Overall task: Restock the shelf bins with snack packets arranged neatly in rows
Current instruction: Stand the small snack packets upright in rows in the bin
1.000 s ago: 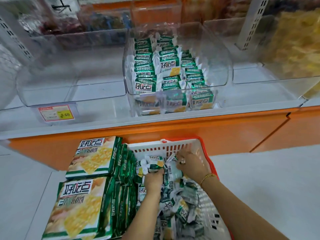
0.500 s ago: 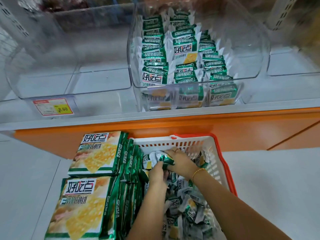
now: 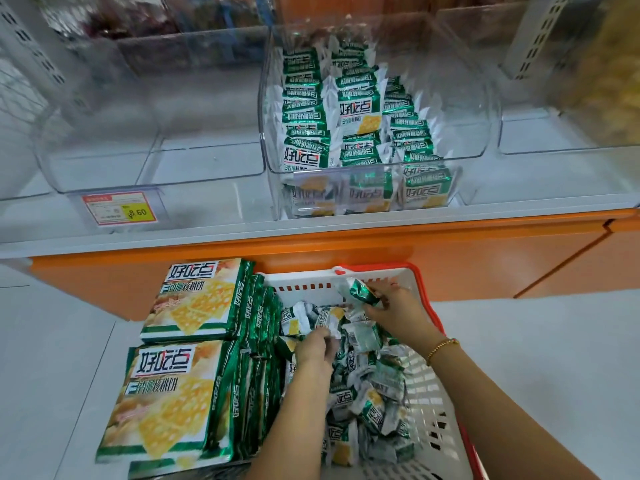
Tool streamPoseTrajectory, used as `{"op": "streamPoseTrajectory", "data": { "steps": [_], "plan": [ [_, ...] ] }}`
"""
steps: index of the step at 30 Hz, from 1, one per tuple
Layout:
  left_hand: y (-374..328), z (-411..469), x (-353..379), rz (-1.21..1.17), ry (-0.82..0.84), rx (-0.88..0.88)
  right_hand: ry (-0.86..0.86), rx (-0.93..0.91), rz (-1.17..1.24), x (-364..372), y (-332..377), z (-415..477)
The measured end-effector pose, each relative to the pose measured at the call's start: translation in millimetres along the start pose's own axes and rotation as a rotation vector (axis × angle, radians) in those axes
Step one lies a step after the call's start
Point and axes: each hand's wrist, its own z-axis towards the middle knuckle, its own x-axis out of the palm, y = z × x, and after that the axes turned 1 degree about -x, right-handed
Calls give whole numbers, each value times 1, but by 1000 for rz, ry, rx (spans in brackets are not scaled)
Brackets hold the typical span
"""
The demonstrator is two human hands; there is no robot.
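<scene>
Right hand (image 3: 398, 311) is up at the far wall of the basket (image 3: 304, 289), thumb and fingers pinching a green packet (image 3: 360, 293) by its near end. The packet is tilted and lifted just clear of the heap, its crimped end pointing at the red rim. Left hand (image 3: 316, 348) is lower, knuckles up, with its fingers curled over a pale packet (image 3: 328, 323) on top of the loose packets (image 3: 375, 393); the fingertips are buried, so I cannot tell how firm that grip is.

The wrappers are shiny crinkled foil, green and white with a yellow cracker print, small and pillow-shaped with jagged sealed ends. The basket is white slotted plastic. Pressed against its left side stand big flat packs (image 3: 194, 299) of the same brand, glossy and rectangular.

Both forearms reach forward and down into the basket, and a gold bracelet (image 3: 441, 348) sits on the right wrist. Up on the shelf, a clear bin (image 3: 479, 98) holds packet rows (image 3: 349, 109), three across, standing on edge. Beside it is an empty bin (image 3: 145, 140) with a price tag (image 3: 119, 209).
</scene>
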Motion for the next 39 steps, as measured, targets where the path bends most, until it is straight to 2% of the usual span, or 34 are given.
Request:
{"op": "streamPoseTrajectory", "data": {
  "steps": [5, 8, 15, 17, 19, 22, 24, 28, 31, 36, 39],
  "plan": [
    [7, -29, -19, 50, 52, 70, 15, -108, -64, -15, 15, -16],
    [1, -50, -24, 68, 138, 97, 17, -208, -52, -20, 30, -25],
    [-41, -111, -31, -232, 484, 211, 5, -373, 13, -60, 89, -35],
    [-51, -124, -35, -215, 625, 269, 63, -391, 65, -77, 106, -38],
    [-60, -141, -36, -92, 701, 350, 89, -410, 126, -94, 125, -43],
    [-70, -166, -35, 146, 715, 534, 16, -463, 110, -115, 150, -51],
    [-75, -177, -34, 333, 717, 707, 10, -424, 139, -129, 159, -52],
    [-99, -198, -26, 607, 578, 1040, 270, -322, 161, -165, 174, -38],
    [-123, -216, -9, 704, 479, 1268, 321, -349, 98, -195, 189, -23],
    [-156, -233, 24, 692, 503, 1424, 338, -329, -123, -244, 212, 3],
    [-167, -230, 42, 709, 496, 1436, 302, -265, -109, -257, 210, 25]
  ]
}}
